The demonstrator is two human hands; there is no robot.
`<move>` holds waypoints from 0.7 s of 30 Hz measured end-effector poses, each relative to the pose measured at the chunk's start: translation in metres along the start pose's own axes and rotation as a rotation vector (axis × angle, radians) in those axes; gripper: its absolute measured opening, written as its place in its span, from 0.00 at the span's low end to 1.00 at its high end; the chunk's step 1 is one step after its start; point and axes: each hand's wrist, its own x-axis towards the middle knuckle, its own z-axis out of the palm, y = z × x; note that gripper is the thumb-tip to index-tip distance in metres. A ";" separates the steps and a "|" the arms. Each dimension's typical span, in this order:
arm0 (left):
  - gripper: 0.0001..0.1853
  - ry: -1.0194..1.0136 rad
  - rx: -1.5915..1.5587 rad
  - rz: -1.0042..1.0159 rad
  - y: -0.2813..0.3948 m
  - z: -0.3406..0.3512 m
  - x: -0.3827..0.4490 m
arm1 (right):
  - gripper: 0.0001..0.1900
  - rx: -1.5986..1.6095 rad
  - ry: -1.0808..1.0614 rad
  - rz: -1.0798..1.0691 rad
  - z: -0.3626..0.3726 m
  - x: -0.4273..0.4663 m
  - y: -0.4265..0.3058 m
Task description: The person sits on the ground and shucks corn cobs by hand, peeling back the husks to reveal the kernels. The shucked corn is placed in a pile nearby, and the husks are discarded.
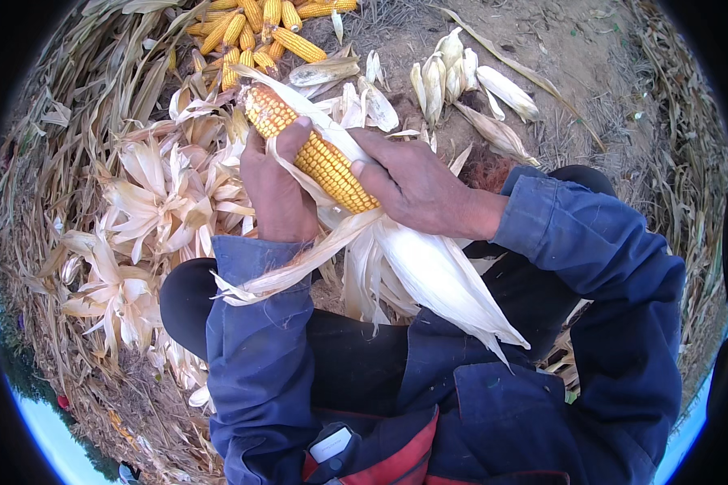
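A yellow ear of corn point(333, 167) lies slantwise between my two hands, its kernels largely bare. My left hand point(279, 182) grips it from the left, thumb on top near the upper end. Fingers and thumb of my right hand point(421, 182) close on a strip of husk along the ear's right side. Pale peeled husk leaves point(446, 276) hang from the lower end over my lap, and one dry strip point(303, 260) crosses my left sleeve.
Husked yellow ears point(246, 30) are heaped at the top left. Empty husks point(164, 194) are piled on the left. Ears still in their husks point(440, 79) lie on bare soil at the upper right. Dry corn stalks point(85, 91) line both sides.
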 end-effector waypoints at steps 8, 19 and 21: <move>0.22 0.001 -0.061 0.014 -0.002 0.003 -0.005 | 0.17 -0.099 0.036 0.027 -0.008 0.004 -0.004; 0.22 -0.030 -0.004 -0.006 -0.001 0.005 -0.006 | 0.11 -0.184 0.170 0.018 -0.010 0.006 0.005; 0.22 -0.017 0.046 -0.017 -0.001 0.006 -0.005 | 0.11 -0.199 0.152 0.040 -0.012 0.006 0.004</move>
